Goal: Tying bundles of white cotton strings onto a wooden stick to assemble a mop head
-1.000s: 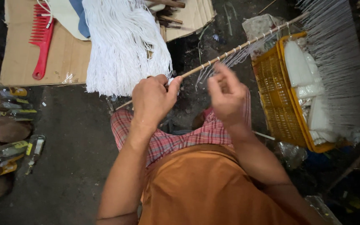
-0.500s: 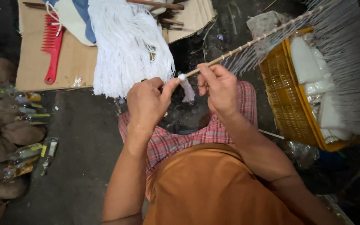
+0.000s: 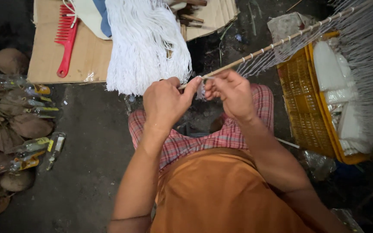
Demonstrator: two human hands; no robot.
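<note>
Hands meet at the near end of a thin stick (image 3: 277, 43) that runs from the middle of the view up toward the top right. The left hand (image 3: 165, 102) pinches that end between thumb and fingers, while the right hand (image 3: 233, 92) is closed in a pinch on a short white string (image 3: 200, 89) that hangs from the stick just between the two hands. Further along, the stick carries a row of knotted strings that fall as a grey-white fringe (image 3: 368, 64) over a yellow plastic crate (image 3: 301, 108) with white bundles inside. Beyond the hands, a thick bundle of white cord (image 3: 145, 47) lies partly on a sheet of cardboard (image 3: 87, 51), with a red comb (image 3: 67, 36) beside it. At the left, on the dark floor, lie small glass bottles (image 3: 44, 146) and brown husks (image 3: 29, 125).
</note>
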